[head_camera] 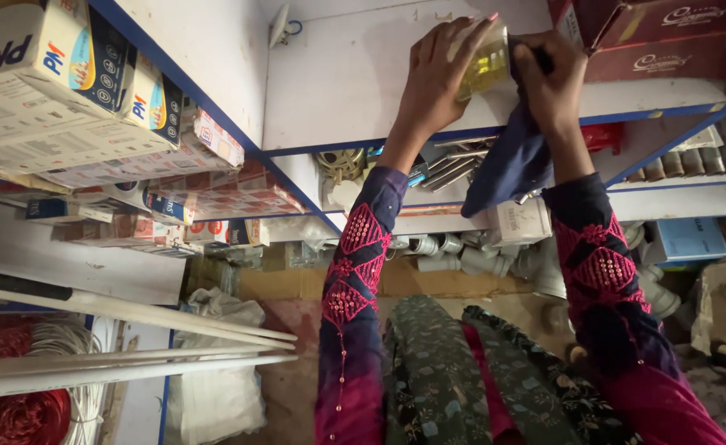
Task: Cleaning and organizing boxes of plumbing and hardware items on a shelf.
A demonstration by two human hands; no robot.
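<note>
My left hand (437, 74) reaches up to a high white shelf (354, 91) and grips a small clear packet with a shiny yellow metal part inside (485, 62). My right hand (554, 82) presses a dark blue cloth (507, 165) against the packet's right side; the cloth hangs down below the shelf edge. Both sleeves are dark with pink sequinned diamonds.
Red boxes (667, 37) stand at the shelf's right end. White and blue boxes (58, 82) fill the left shelves. Grey pipe fittings (462, 251) and metal handles (453, 169) lie on lower shelves. White pipes (132, 338) jut out at lower left beside red wire coils (17, 412).
</note>
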